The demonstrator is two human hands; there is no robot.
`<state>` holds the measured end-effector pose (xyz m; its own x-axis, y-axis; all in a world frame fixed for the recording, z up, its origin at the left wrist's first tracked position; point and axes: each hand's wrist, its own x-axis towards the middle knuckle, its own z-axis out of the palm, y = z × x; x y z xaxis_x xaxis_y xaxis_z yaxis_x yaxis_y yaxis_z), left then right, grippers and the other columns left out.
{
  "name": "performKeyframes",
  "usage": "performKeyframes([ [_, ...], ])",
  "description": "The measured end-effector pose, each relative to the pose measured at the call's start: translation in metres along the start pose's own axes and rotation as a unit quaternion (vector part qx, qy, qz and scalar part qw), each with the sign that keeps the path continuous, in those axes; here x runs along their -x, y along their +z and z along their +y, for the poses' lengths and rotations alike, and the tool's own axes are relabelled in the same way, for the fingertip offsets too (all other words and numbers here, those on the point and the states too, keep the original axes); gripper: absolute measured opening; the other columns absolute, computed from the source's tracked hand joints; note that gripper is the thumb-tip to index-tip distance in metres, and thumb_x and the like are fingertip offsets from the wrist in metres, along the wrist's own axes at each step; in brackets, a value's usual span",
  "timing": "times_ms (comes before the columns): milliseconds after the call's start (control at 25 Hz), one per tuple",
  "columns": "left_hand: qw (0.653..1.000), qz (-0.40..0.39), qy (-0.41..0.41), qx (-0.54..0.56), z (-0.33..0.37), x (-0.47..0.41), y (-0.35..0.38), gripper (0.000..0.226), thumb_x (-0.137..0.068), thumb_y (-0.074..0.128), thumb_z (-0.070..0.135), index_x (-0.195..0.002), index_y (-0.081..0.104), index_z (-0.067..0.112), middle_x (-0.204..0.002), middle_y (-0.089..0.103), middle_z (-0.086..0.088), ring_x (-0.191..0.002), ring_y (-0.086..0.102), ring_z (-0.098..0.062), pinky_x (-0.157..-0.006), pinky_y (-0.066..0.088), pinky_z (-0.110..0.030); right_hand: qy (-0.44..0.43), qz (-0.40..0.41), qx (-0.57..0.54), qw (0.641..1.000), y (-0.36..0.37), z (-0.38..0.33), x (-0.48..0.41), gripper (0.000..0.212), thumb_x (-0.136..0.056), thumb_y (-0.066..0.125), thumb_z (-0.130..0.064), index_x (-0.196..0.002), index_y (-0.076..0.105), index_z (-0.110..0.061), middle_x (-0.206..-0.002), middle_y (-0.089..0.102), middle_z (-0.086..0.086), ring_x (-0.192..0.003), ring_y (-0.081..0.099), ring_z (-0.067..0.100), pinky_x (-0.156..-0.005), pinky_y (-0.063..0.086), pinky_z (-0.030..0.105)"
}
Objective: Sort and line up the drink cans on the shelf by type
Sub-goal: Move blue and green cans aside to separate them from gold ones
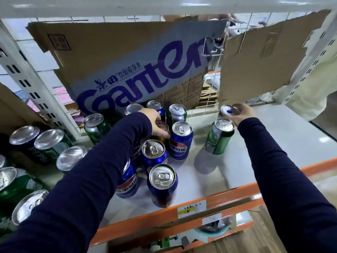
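Note:
Several blue cola cans point(181, 141) stand in a cluster at the middle of the white shelf point(273, 143). My left hand point(155, 123) grips the top of a dark can point(163, 127) in that cluster, fingers curled round its rim. My right hand point(240, 114) holds a can point(227, 110) at the back right by its top; most of that can is hidden. A green can point(219, 137) stands just in front of it. More green cans point(94, 126) and a blue can point(156, 106) stand near the cardboard.
Further cans point(49, 141), green and dark blue, crowd the left side beyond a perforated upright point(27, 77). Cardboard sheets point(127, 66) lean against the wire back. The shelf's orange front rail point(228, 199) carries paper labels. Bare shelf surface lies to the right.

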<state>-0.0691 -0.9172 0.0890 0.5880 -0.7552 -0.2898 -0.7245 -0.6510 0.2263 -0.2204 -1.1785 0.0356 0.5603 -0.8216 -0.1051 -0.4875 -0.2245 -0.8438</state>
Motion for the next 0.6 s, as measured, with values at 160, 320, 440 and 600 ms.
performKeyframes([
  [160,0.999,0.013,-0.002,-0.033,0.001,-0.001,0.001,0.074,-0.057,0.081,0.052,-0.116,0.059,0.012,-0.106,0.065,-0.005,-0.096,0.059,-0.022,-0.077,0.046,-0.028,-0.046,0.062,-0.014,0.997,-0.004,-0.013,0.014,0.076,-0.059,0.087,-0.019,-0.124,0.052,-0.003,-0.115,0.061,0.007,-0.099,0.058,0.019,-0.088,0.047,0.027],
  [320,0.997,0.077,-0.003,-0.006,-0.003,0.011,-0.005,0.07,-0.058,0.081,0.052,-0.112,0.063,0.012,-0.101,0.066,-0.006,-0.089,0.057,-0.02,-0.073,0.043,-0.027,-0.158,0.11,-0.026,0.981,-0.013,-0.041,0.034,0.076,-0.049,0.089,-0.03,-0.117,0.058,-0.013,-0.108,0.064,0.002,-0.098,0.062,0.016,-0.092,0.051,0.033],
  [440,0.987,0.157,0.002,0.033,-0.015,0.04,-0.026,0.073,-0.061,0.077,0.055,-0.12,0.061,0.015,-0.116,0.064,-0.005,-0.103,0.057,-0.022,-0.081,0.042,-0.027,-0.217,0.101,-0.058,0.969,-0.01,-0.069,0.055,0.071,-0.049,0.087,-0.035,-0.112,0.061,-0.016,-0.104,0.066,-0.002,-0.094,0.063,0.011,-0.09,0.052,0.031],
  [600,0.932,0.315,-0.01,0.176,-0.043,0.087,-0.036,0.058,-0.061,0.07,0.064,-0.101,0.066,0.023,-0.09,0.062,0.008,-0.086,0.056,-0.012,-0.072,0.039,-0.017,-0.266,0.029,-0.109,0.957,0.02,-0.105,0.101,0.067,-0.051,0.08,-0.047,-0.109,0.062,-0.02,-0.102,0.067,-0.002,-0.09,0.063,0.008,-0.081,0.052,0.024],
])
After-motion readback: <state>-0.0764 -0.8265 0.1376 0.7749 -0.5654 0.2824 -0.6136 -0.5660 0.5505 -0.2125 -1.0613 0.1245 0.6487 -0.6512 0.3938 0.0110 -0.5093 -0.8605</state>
